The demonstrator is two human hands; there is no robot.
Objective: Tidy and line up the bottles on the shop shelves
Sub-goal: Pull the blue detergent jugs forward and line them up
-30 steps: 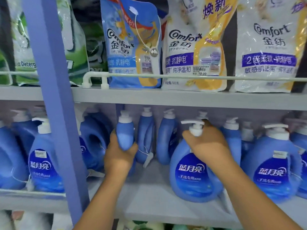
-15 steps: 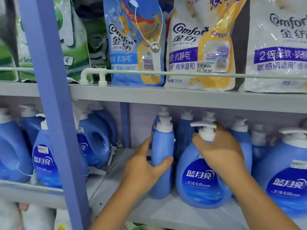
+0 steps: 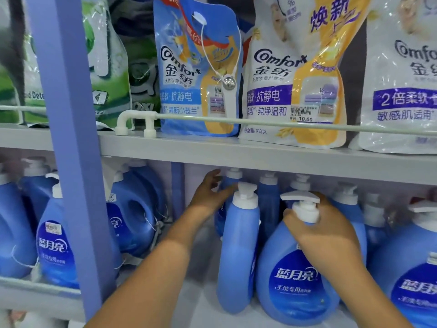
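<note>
While the right hand point(image 3: 324, 230) clamps over the neck of the large pump bottle point(image 3: 296, 278), fingers curled around the collar just below the white pump head, the bottle stands upright at the front of the lower shelf point(image 3: 203, 301); the grip appears meant to steady it or turn its label forward. The left hand point(image 3: 211, 194) reaches deeper, fingers spread and loosely hooked around a rear bottle point(image 3: 230, 182) behind the slim front bottle point(image 3: 238, 245), not clenched; whether it has a firm hold cannot be told. The slim bottle stands side-on, just beside the large one, label not showing. Judgement: the rear row is being drawn forward to close the line.

Legible markings: the blue bottles carry "蓝月亮" and "手洗专用". On the upper shelf, behind a white guard rail point(image 3: 236, 120), refill pouches point(image 3: 196, 74) read "Comfort 金纺", "抗静电", "纯净温和", "910克", with a price sticker showing "10.00".
</note>
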